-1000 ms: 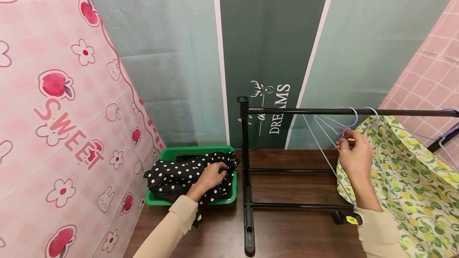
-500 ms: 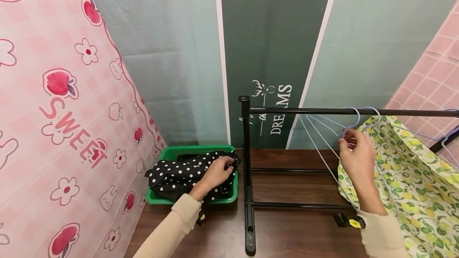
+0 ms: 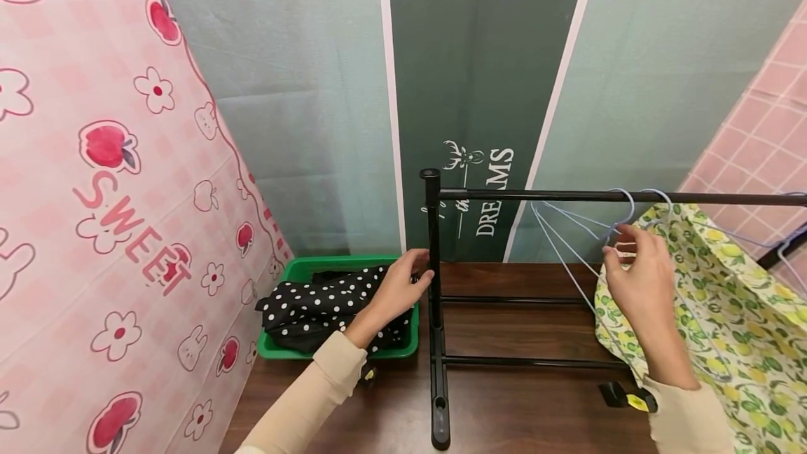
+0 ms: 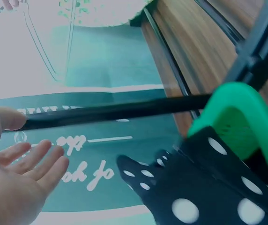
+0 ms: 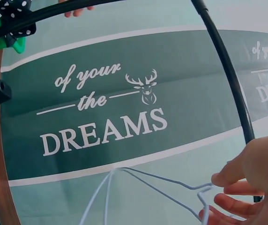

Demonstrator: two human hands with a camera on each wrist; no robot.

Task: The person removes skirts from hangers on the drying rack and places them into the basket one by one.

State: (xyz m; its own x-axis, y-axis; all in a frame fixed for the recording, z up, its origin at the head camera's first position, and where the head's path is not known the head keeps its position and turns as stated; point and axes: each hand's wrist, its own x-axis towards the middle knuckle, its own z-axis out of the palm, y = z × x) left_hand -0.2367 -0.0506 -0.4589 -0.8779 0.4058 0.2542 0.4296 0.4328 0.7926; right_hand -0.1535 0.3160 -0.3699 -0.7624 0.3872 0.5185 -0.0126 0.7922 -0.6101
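Observation:
My left hand (image 3: 398,291) is above the right end of the green basket (image 3: 267,350), fingers spread and holding nothing. In the left wrist view its thumb overlaps the rack's black post (image 4: 124,110). Black cloth with white polka dots (image 3: 315,303) lies bunched in the basket, beneath that hand. My right hand (image 3: 644,282) is just below the rack's top bar (image 3: 523,195). Its thumb and fingers curl round the neck of a pale-blue wire clothes hanger (image 5: 160,176), which hooks over the bar. Beside that hand hangs yellow-and-green lemon-print cloth (image 3: 744,342).
The black rack post (image 3: 433,251) stands between the basket and the hangers, with its foot (image 3: 439,412) on the brown wooden table (image 3: 517,412). Lower crossbars (image 3: 536,361) run to the right. A pink printed curtain (image 3: 208,328) borders the left.
My left hand has lifted off the polka-dot cloth and moved right and up toward the rack post. The right hand has shifted slightly right, its thumb and forefinger spread wider at the hanger.

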